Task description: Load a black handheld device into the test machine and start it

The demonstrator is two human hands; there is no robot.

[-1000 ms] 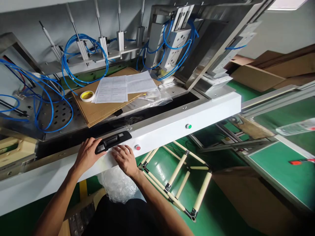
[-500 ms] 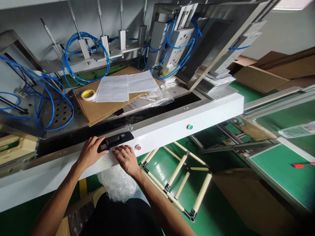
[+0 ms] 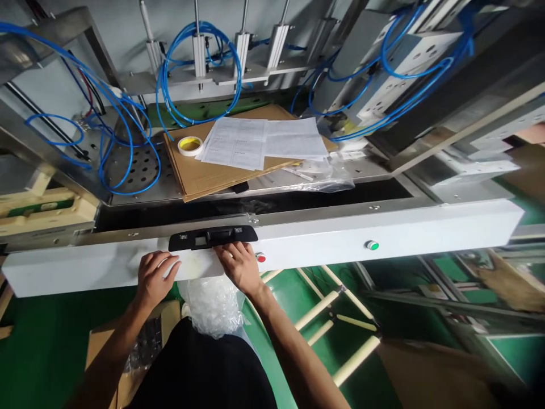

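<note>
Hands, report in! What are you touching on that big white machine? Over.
Left hand, right hand flat on white machine panel. Long black plastic handle just above. Round red button beside right hand.

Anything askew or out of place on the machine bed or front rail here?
Loose items lie on the machine bed: a cardboard sheet set at an angle, overhanging the black slot, with papers and a tape roll on top. Crumpled plastic wrap lies beside it.

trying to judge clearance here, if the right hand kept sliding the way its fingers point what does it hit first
Probably the black handle. The right hand lies on the white front panel, fingers pointing up and left, tips already at the handle's lower edge; whether they touch it is unclear.
</note>
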